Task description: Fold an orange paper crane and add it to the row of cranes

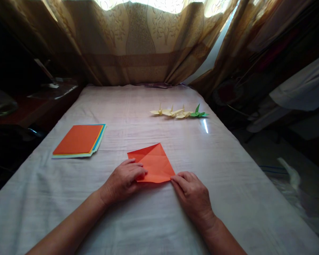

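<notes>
A sheet of orange origami paper [156, 163] with visible creases lies on the white cloth in front of me. Its upper left part is in darker shade, with a crease running up to the far corner. My left hand [126, 177] grips the paper's near left side, fingers bent over the top and partly hidden underneath. At the near right corner, my right hand [192, 191] pinches the paper between thumb and fingers.
A stack of coloured paper squares [78, 139], orange on top, lies to the left. Several cream paper cranes [172, 112] and a green paper crane [198, 112] stand in a row at the far right. Beyond the cloth-covered table [228, 184] hangs a curtain [140, 42].
</notes>
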`<action>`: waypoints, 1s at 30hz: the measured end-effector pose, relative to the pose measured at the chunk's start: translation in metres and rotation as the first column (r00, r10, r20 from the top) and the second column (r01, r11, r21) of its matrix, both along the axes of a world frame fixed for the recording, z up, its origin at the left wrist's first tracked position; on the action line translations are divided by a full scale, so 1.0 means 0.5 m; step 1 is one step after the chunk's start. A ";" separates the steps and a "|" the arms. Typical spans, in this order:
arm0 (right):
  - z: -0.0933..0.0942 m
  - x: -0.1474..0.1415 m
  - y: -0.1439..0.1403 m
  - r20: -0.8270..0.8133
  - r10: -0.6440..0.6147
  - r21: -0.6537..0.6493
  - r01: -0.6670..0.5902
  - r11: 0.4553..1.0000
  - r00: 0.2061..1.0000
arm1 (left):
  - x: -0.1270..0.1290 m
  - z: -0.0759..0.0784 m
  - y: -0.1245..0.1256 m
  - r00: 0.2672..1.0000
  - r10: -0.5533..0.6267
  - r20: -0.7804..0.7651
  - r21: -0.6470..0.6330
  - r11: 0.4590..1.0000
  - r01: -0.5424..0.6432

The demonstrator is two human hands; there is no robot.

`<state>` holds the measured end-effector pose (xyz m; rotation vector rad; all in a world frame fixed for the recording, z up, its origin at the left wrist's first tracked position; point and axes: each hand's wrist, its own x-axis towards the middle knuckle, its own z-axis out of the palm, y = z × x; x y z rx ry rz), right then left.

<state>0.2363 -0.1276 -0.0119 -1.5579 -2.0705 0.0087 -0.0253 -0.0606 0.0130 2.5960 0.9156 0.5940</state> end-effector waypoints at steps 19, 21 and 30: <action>0.007 -0.006 0.012 0.015 -0.083 -0.075 0.084 0.994 0.996 | 0.069 -0.009 -0.076 0.983 0.178 0.043 0.652 0.741 -0.163; 0.006 -0.007 0.013 0.011 -0.091 -0.082 0.092 0.992 0.996 | 0.065 -0.005 -0.067 0.983 0.182 0.026 0.652 0.742 -0.154; 0.002 -0.001 0.010 -0.023 -0.059 -0.081 0.057 0.995 0.998 | 0.090 -0.017 -0.064 0.977 -0.051 -0.206 0.401 0.907 0.132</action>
